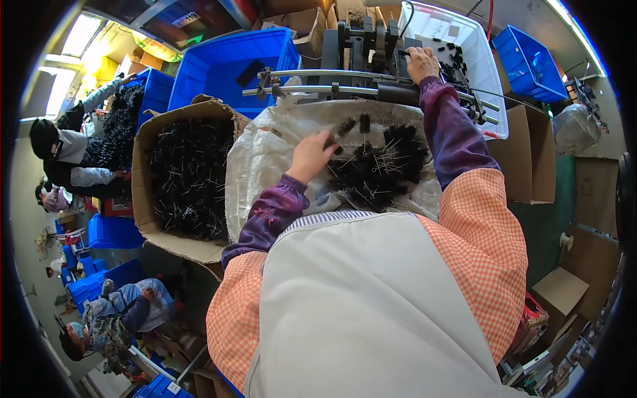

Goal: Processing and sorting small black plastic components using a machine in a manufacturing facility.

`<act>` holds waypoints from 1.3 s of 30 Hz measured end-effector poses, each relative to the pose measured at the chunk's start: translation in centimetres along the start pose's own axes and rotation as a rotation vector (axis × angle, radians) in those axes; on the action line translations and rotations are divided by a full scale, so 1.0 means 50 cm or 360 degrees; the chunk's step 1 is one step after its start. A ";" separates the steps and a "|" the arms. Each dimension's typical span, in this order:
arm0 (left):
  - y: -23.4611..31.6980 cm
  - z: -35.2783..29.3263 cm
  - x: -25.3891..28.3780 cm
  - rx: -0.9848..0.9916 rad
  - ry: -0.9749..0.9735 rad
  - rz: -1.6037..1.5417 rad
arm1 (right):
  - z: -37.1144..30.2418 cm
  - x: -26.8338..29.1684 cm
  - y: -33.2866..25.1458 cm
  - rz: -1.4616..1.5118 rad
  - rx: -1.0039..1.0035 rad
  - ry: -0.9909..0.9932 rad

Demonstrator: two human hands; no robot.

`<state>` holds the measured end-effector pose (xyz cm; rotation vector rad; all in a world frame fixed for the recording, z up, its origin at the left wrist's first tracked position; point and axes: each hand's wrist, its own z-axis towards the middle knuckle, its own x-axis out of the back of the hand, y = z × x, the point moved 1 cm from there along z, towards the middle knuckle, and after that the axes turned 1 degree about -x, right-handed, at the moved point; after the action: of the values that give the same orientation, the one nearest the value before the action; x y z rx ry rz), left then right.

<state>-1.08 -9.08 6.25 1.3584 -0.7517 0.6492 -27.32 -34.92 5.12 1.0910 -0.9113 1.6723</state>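
Observation:
My left hand [310,158] is over a pale woven sheet [255,156], thumb and fingers closed round a small black wire brush. Just past its fingertips lie a loose black brush [346,127] and another brush [365,123]. Beside it on the sheet is a pile of black bristle brushes [381,162] with thin metal wire stems. My right hand [423,64] reaches up to the machine [371,53], its fingers curled over a dark part at the right end; what they grip is hidden. Metal rods [318,89] run across the machine's front.
A cardboard box [147,186] full of wire brushes stands left. Behind are a blue bin [219,73] and a white bin [488,73] with small black pieces. An open carton [541,156] is right. Two people, one person [66,146] and another person [113,318], work at the left.

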 end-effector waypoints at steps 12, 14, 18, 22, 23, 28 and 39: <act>0.009 -0.011 -0.022 0.0109 0.0120 0.0426 | -0.002 -0.001 -0.001 0.0022 -0.0016 0.0036; 0.013 -0.011 -0.018 0.0058 0.0122 0.0457 | 0.000 0.000 0.001 0.0062 0.0037 -0.0004; 0.016 -0.016 -0.020 0.0167 0.0021 0.0216 | 0.003 0.005 -0.005 0.0065 0.0016 -0.0025; 0.022 -0.018 -0.024 0.0137 0.0018 0.0111 | 0.013 0.005 -0.006 0.0053 -0.0002 -0.0070; 0.023 -0.018 -0.025 0.0137 0.0018 0.0111 | 0.013 0.007 -0.008 -0.0031 -0.0058 -0.0117; 0.023 -0.014 -0.022 0.0076 0.0129 0.0062 | -0.007 0.041 0.003 -0.0045 -0.0269 -0.0174; 0.022 -0.010 0.004 0.0357 -0.0169 0.0633 | -0.028 0.047 -0.046 -0.0089 -0.0340 -0.0229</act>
<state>-1.76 -8.46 7.05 1.4680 -1.0746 1.0040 -25.95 -32.26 7.07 1.0900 -1.1143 1.4286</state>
